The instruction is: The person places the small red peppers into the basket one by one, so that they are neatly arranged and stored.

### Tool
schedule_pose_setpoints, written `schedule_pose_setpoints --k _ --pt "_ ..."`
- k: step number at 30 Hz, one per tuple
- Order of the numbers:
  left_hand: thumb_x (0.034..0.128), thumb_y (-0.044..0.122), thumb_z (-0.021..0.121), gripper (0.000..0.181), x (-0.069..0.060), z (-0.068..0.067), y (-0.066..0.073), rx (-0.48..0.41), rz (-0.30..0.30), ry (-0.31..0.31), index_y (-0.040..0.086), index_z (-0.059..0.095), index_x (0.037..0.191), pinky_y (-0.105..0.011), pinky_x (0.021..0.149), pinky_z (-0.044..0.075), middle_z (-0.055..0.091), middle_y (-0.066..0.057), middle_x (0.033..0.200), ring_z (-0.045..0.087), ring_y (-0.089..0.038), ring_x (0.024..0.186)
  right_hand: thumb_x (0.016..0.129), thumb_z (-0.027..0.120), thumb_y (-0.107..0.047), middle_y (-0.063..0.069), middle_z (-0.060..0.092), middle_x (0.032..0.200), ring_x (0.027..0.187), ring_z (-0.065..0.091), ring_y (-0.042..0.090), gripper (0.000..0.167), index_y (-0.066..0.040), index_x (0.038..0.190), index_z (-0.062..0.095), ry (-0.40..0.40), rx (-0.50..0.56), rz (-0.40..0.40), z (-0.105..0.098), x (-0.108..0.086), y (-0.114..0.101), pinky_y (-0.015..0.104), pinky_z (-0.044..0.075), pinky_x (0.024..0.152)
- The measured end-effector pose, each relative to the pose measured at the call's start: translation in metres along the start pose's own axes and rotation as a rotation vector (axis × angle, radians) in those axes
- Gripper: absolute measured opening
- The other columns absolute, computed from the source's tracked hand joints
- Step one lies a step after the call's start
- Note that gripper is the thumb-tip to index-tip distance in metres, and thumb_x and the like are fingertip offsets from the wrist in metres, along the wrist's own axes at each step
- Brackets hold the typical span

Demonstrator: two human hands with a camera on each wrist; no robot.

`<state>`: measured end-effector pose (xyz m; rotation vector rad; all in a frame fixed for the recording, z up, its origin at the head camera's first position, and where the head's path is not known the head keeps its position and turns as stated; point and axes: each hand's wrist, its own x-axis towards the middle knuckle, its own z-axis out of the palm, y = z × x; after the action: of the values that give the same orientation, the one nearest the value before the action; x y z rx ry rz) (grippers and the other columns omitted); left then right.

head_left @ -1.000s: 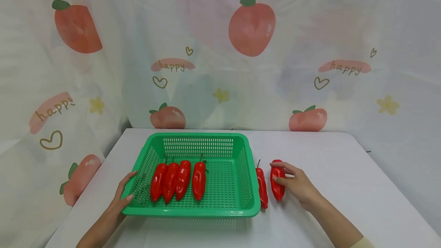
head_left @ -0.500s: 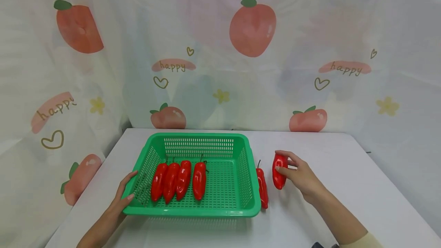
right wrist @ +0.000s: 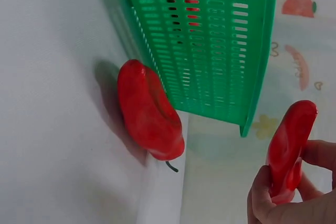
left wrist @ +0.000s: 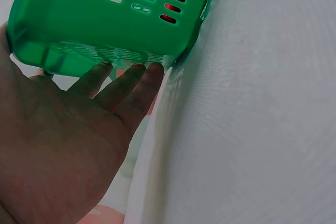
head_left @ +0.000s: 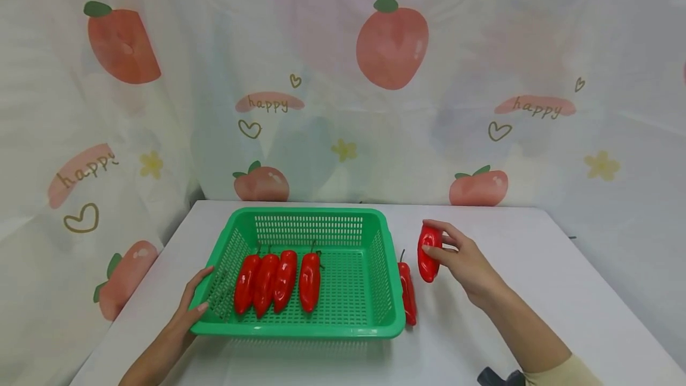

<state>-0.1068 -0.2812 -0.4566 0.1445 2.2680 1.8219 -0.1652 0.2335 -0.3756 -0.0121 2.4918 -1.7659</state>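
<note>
In the head view my right hand (head_left: 465, 261) holds a red chili pepper (head_left: 429, 252) above the table, right of the green basket (head_left: 300, 331). The right wrist view shows the thumb and fingers pinching this raised pepper (right wrist: 289, 148). Another red pepper (head_left: 408, 295) lies on the table against the basket's right side, partly hidden by the rim. Several red peppers (head_left: 265, 285) lie side by side inside the basket, toward its left half. My left hand (head_left: 184, 317) rests at the basket's left side, its fairly straight fingers touching the wall in the left wrist view (left wrist: 68, 129).
The basket stands on a white-covered table (head_left: 482, 225). A patterned cloth (head_left: 321, 136) hangs behind and at the sides. A dark object (head_left: 501, 377) shows by the right sleeve (head_left: 563, 372) at the bottom edge.
My right hand has taken hold of the pepper on the table, lifted it and carried it farther back, lately slightly left. My left hand and the basket have stayed put.
</note>
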Motion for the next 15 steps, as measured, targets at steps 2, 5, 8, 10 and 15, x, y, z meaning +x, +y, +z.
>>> schedule_pose_setpoints --k 2,5,8,10,15 --pt "0.1118 0.04 0.034 0.057 0.0 0.0 0.0 0.003 -0.003 0.002 0.036 0.009 0.163 -0.07 0.109 0.029 0.0 -0.015 0.167 0.018 -0.047 0.145 0.099 0.07 -0.017 0.025 0.036 0.15 0.132 0.042 0.048 0.068 -0.014 0.159 0.037 -0.008 0.007 -0.015 0.003 0.001 -0.005 0.046 0.057 0.086" --pt "0.1115 0.041 0.034 0.058 0.001 0.0 0.0 0.002 -0.011 -0.001 0.036 0.008 0.163 -0.071 0.109 0.028 -0.001 -0.015 0.167 0.017 -0.047 0.146 0.098 0.07 -0.017 0.024 0.036 0.15 0.133 0.042 0.048 0.068 -0.013 0.158 0.038 -0.025 0.026 -0.036 0.009 0.002 -0.012 0.045 0.057 0.087" --pt "0.1112 0.038 0.036 0.059 0.002 0.0 -0.001 0.001 0.021 0.0 0.035 0.008 0.163 -0.065 0.107 0.036 -0.003 -0.016 0.167 0.018 -0.049 0.145 0.099 0.07 -0.016 0.024 0.037 0.15 0.134 0.041 0.048 0.066 -0.013 0.158 0.039 -0.047 0.048 -0.05 0.014 0.004 -0.016 0.045 0.056 0.088" --pt "0.1106 0.035 0.037 0.06 0.003 0.001 -0.002 -0.002 0.042 0.001 0.033 0.008 0.163 -0.056 0.104 0.041 -0.004 -0.017 0.167 0.019 -0.051 0.144 0.099 0.07 -0.016 0.024 0.037 0.15 0.134 0.041 0.047 0.066 -0.013 0.157 0.039 -0.057 0.057 -0.055 0.018 0.005 -0.018 0.046 0.056 0.088" --pt "0.1098 0.033 0.039 0.061 0.004 0.0 -0.003 -0.008 0.054 0.008 0.033 0.009 0.163 -0.041 0.098 0.048 -0.004 -0.017 0.167 0.02 -0.051 0.143 0.098 0.07 -0.015 0.023 0.037 0.151 0.136 0.04 0.047 0.065 -0.013 0.157 0.041 -0.079 0.071 -0.055 0.029 0.009 -0.023 0.046 0.057 0.088"
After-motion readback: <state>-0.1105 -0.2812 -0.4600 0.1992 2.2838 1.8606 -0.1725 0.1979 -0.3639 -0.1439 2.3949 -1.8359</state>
